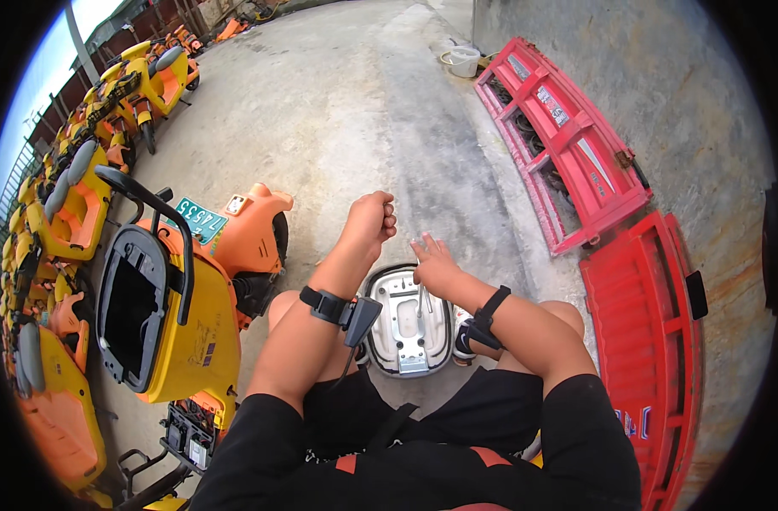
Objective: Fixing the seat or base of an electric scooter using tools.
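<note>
My left hand [370, 221] is raised above and left of an upturned scooter seat [406, 347], its fingers curled; I cannot make out what, if anything, they hold. My right hand [433, 264] has its fingers apart over the seat's upper edge. The seat lies between my feet, with a pale underside, metal plate and dark rim. A thin metal rod [422, 311] shows below my right hand; I cannot tell whether they touch. Black devices are strapped to both forearms.
A yellow-orange scooter [185, 341] with an open seat compartment stands close on my left, before rows of similar scooters [82, 200]. Red metal panels [636, 341] lean along the concrete wall [678, 119] on my right. A white bucket [464, 64] sits farther ahead.
</note>
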The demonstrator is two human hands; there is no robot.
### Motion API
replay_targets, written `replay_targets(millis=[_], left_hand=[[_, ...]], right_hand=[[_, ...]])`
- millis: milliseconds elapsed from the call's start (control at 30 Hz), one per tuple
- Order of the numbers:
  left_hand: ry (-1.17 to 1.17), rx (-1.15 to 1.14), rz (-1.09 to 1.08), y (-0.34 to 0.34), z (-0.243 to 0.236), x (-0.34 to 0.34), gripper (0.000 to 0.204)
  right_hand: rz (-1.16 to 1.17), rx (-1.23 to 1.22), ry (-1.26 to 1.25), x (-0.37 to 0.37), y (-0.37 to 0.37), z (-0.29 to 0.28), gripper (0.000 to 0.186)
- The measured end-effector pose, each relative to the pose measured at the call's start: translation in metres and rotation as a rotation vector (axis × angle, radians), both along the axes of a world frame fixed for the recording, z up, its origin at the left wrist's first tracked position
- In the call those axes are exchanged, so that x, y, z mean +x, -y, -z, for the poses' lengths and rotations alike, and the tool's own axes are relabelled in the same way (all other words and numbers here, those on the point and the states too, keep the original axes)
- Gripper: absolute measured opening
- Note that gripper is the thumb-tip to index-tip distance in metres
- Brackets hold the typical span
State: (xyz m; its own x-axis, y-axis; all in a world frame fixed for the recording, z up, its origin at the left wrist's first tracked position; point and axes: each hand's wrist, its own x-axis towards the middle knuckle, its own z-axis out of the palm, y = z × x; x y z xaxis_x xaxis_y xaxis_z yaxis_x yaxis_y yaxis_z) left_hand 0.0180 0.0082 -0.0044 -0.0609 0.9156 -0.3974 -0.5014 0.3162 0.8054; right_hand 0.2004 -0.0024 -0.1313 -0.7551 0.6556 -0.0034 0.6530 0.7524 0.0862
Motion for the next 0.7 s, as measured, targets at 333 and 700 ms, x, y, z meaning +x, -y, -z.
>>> replay_targets(millis=[333,700], left_hand=[[-0.019,0.000,0.019,0.001,0.000,0.000,0.008],[-0.037,-0.005,0.042,0.002,0.000,0.001,0.009]], right_hand=[[0.238,-0.768,-0.023,-0.006,-0.024,-0.013,0.037],[-0.047,-0.399,0.065,-0.002,-0.007,-0.019,0.031]])
